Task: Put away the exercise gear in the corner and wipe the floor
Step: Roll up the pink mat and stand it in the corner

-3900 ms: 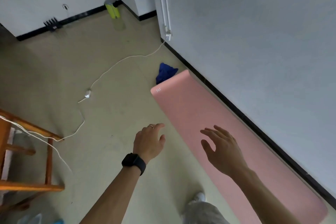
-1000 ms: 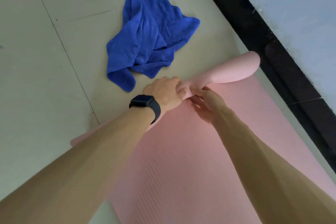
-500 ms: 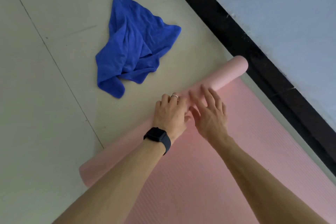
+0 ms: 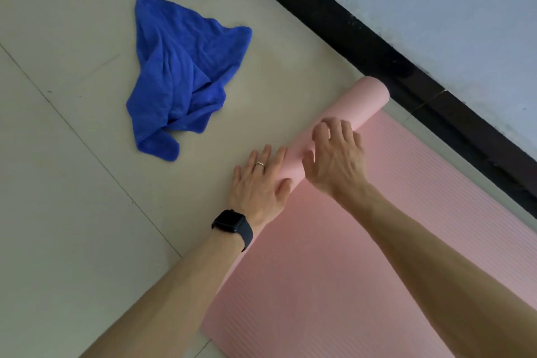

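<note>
- Along the black baseboard [image 4: 377,46], the pink yoga mat [image 4: 334,256] lies on the pale floor [image 4: 72,183]. Its far end is wound into a tight roll [image 4: 369,99], and the rest lies flat toward the person.
- Judged from this, the step in hand is rolling the mat up; only a small part is wound, so most of the length is left to take in.
- To do it well, press evenly with both hands and draw the roll straight back along the mat, so the ends stay flush and it does not cone toward the baseboard.
- Setting the hands wider apart would likely help, since they sit close together near the roll's left half and its right end is unguided.
- Left hand [image 4: 257,180], with a dark watch [image 4: 232,222] at the wrist: its fingers [image 4: 266,154] are straight and slightly spread, lying flat on the roll and pressing it down.
- Right hand [image 4: 337,160]: its fingers [image 4: 345,128] are arched and apart, tips resting on the roll's crest, thumb near its near side, not wrapped round it.
- A crumpled blue cloth [image 4: 180,78] lies on the floor beyond the roll, apart from it, probably meant for the wiping.
</note>
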The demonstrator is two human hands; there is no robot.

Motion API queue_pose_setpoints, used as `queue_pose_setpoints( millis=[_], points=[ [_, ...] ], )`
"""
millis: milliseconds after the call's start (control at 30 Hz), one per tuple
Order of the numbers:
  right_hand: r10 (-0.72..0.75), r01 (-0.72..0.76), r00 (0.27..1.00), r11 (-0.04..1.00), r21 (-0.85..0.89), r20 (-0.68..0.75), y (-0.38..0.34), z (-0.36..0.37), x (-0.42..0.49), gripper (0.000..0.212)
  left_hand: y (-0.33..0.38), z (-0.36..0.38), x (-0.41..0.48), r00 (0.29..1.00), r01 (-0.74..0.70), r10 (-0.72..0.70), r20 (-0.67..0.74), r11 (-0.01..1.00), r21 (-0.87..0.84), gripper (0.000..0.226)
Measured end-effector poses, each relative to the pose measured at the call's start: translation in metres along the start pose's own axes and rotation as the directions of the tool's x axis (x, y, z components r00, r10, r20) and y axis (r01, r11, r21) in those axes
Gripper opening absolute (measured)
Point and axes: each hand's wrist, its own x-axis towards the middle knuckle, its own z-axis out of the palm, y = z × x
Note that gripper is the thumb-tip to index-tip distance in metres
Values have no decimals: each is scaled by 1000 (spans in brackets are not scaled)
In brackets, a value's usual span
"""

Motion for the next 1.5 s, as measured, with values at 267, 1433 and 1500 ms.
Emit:
queue_pose_setpoints(
  millis=[267,1433,1500],
  points=[
    [-48,14,932,995,97,360,35,4,-55,64,36,-3,-29,987,-132,141,82,985,-110,64],
    [-153,149,918,988,40,366,148,-38,-257,100,203,89,-202,985,-117,84,149,967,227,91],
    [-115,100,936,993,61,332,161,-35,-283,108,209,73,-203,984,-139,123,128,982,127,79]
  ],
)
